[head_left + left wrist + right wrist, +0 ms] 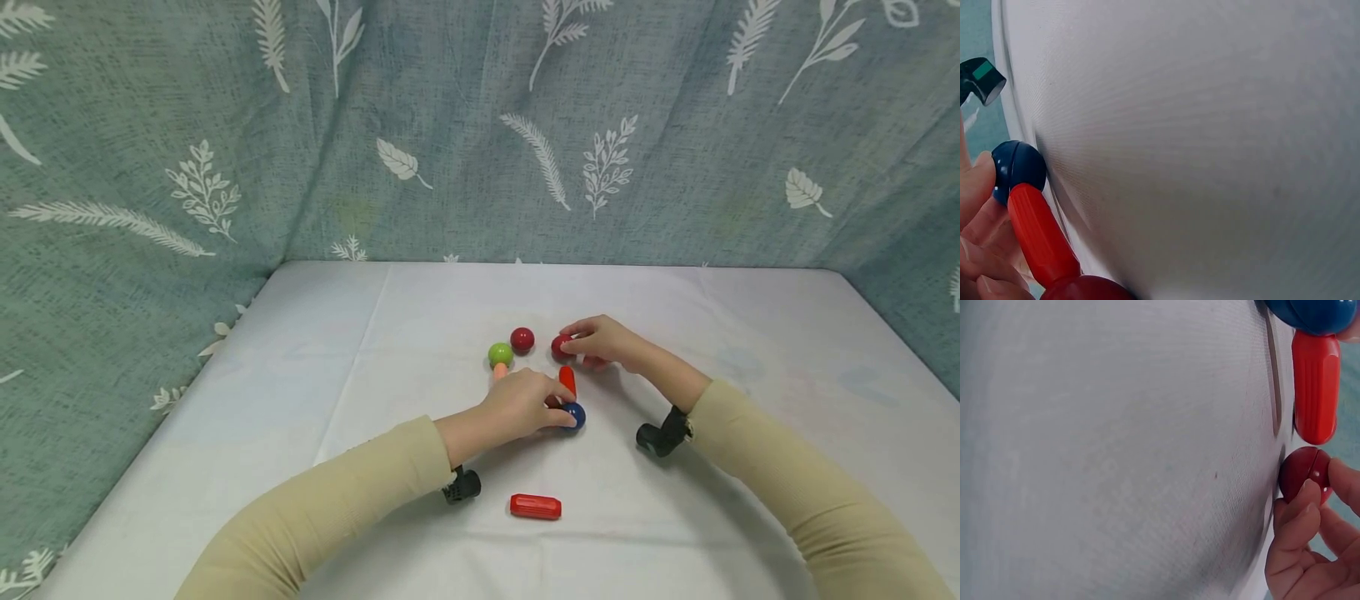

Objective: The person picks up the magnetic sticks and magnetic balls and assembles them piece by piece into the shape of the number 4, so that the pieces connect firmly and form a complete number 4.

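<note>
- While pinching the blue ball (1025, 165) in the left hand (521, 406), holding a red ball (1299, 470) by the fingertips of the right hand (606, 342), with both grips about ball-wide
- Apparently done: joining blue ball to red stick (567, 381), roughly midway between the table's (637, 542) side edges
- Apparently left: closing the slight gap from red stick to red ball
- Also unjoined: loose stick (536, 507), farthest from the back edge
- Brands, labels, writing: none legible

Texts, labels, brands, numbers and signs: none legible in the head view or either wrist view. Green patch (982, 69) on the black wrist camera (990, 91): no characters readable.
</note>
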### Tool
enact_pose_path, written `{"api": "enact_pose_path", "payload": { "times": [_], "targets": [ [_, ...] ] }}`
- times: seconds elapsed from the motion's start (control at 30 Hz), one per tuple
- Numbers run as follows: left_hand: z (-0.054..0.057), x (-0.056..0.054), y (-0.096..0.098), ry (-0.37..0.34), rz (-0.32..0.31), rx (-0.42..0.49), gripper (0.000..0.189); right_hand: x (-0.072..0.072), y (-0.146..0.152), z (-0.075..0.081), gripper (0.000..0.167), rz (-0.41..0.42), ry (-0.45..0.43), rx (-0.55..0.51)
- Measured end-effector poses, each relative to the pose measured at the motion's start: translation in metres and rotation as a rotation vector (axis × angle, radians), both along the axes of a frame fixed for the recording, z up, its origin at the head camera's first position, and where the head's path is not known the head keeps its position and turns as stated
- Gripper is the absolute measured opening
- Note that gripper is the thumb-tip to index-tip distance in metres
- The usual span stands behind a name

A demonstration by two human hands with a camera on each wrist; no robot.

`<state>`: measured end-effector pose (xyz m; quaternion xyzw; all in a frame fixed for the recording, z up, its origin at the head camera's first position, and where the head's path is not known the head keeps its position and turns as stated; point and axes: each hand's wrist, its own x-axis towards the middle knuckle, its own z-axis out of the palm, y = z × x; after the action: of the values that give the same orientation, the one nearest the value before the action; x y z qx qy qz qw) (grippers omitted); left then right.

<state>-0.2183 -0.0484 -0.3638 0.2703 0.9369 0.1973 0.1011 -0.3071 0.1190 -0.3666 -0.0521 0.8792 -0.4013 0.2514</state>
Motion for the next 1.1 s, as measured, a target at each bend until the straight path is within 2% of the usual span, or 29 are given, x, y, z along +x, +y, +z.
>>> {"api": "enact_pose_path", "payload": {
  "times": [0.23,0.53,1.1],
  "targets": [
    [-0.0016,0.0000,-0.0002,0.000,0.000,0.005,0.030,-0.0011,0.0032,-0.0015,0.037,0.040,-0.033,-0.033],
    [-0.0016,-0.0007,0.0012,-0.012,0.014,0.003,0.030,-0.0008,0.0072,-0.0039,0.038,0.085,-0.041,-0.036],
    [0.0005,0.0014,0.0007,-0.007,0.009,0.015,0.029,0.0027,0.0075,-0.0055,0.038,0.105,-0.046,-0.031]
  ]
}}
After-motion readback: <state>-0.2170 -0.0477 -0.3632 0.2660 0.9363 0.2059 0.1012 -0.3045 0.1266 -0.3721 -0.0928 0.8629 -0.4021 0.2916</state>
